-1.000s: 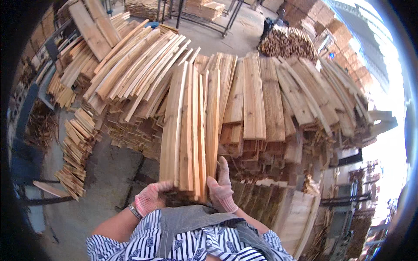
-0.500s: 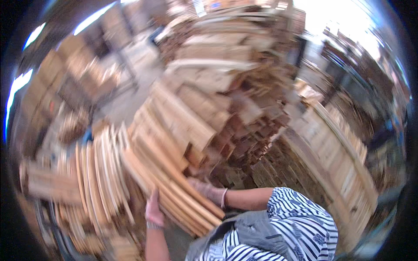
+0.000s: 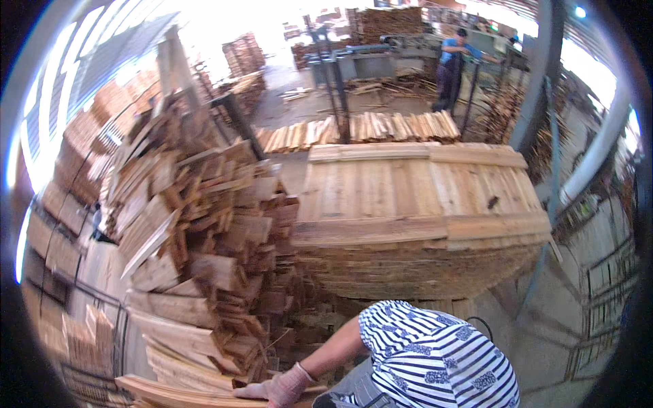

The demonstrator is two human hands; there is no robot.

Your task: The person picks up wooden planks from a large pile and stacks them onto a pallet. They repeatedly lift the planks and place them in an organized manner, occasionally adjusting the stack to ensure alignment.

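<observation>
My right hand [image 3: 280, 389], in a pale work glove, is at the lower edge of the view. It grips the end of a small bundle of wooden boards [image 3: 178, 393], with its fingers partly hidden against the wood. The bundle runs off to the left and is cut by the lower edge. My left hand is out of sight. Just beyond the bundle rises a tall, uneven heap of loose planks [image 3: 194, 265], their ends jutting toward me.
To the right of the heap stands a neat stack of boards [image 3: 381, 183]. A row of short slats [image 3: 401, 127] lies behind it. A grey post [image 3: 541, 81] rises at the right. Farther back, a person in blue [image 3: 449, 64] stands beside machinery [image 3: 360, 64].
The view has swung to the right, bringing the neat stack toward the middle. My left hand has left the picture. The bundle and my right hand now sit lower in view.
</observation>
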